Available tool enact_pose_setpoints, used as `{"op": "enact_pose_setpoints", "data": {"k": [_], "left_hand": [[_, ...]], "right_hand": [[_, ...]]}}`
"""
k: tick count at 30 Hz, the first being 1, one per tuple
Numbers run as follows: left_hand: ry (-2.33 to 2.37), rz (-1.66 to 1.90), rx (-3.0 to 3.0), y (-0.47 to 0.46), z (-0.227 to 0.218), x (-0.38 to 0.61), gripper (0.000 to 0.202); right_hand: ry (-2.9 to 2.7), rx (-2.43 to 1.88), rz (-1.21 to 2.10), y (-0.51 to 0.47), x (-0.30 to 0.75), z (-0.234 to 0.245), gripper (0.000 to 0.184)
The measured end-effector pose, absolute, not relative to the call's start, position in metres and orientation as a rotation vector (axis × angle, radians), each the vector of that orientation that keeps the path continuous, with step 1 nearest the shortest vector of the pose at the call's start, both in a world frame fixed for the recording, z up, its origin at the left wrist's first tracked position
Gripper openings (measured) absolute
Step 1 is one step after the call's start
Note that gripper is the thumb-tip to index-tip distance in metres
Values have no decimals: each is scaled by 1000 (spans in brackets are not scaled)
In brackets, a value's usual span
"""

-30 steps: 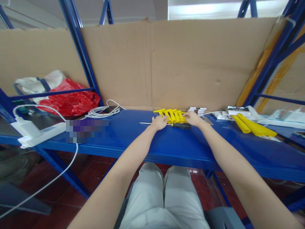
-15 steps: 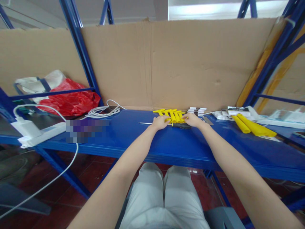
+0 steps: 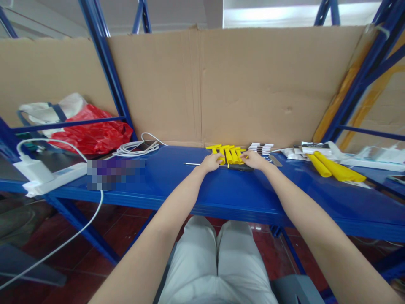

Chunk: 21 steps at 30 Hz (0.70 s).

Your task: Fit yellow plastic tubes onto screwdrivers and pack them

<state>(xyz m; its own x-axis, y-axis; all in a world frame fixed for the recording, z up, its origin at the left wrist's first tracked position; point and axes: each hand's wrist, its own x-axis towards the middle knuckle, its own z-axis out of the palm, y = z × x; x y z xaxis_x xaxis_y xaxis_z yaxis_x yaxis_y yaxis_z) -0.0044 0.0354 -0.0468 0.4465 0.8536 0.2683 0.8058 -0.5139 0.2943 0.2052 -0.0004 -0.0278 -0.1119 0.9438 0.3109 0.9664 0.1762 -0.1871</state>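
While the blue table runs along a cardboard wall over a red floor, yellow parts lie in a row near the wall; the left hand and right hand are at the row's two ends, but I can't tell if they pinch; a screwdriver lies just in front, in the way; a red bag and white cord sit off to the left.

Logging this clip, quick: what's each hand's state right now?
Left hand: curled at the left end of the yellow pieces; grip can't be told.
Right hand: curled at their right end; grip can't be told.
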Motion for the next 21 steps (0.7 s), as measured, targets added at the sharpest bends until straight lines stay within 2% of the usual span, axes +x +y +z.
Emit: {"op": "enact_pose_setpoints", "data": {"k": [21], "left_hand": [[1358, 568, 2532, 43, -50, -4, 43]], "right_hand": [[-2166, -1791, -70, -3, 200, -25, 31]]}}
